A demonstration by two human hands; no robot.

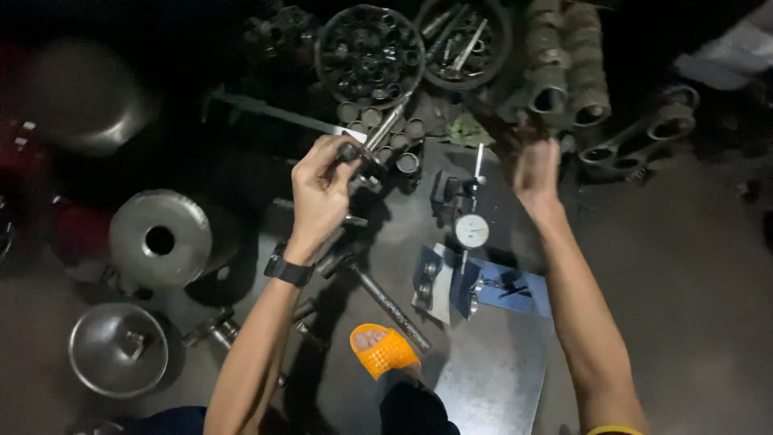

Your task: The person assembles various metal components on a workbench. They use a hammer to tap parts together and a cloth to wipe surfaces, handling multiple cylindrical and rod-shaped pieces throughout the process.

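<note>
My left hand (320, 193) is closed around a slim metal valve-like rod (385, 129) with a dark fitting on it, held above the floor near the middle. A dark watch sits on that wrist. My right hand (535, 167) reaches forward to the dark, greasy metal parts (503, 121) at the back; its fingers are blurred and I cannot tell what they grip. Between the hands stands a dial gauge (472, 230) on a dark stand.
Two round baskets of small parts (369, 53) and rods (465, 40) at the back. Coil springs (568, 64), connecting rods (640, 141) at right. Metal lids (159, 238) left. A long-handled tool (385, 300), blue cloth (506, 292), my orange sandal (383, 351).
</note>
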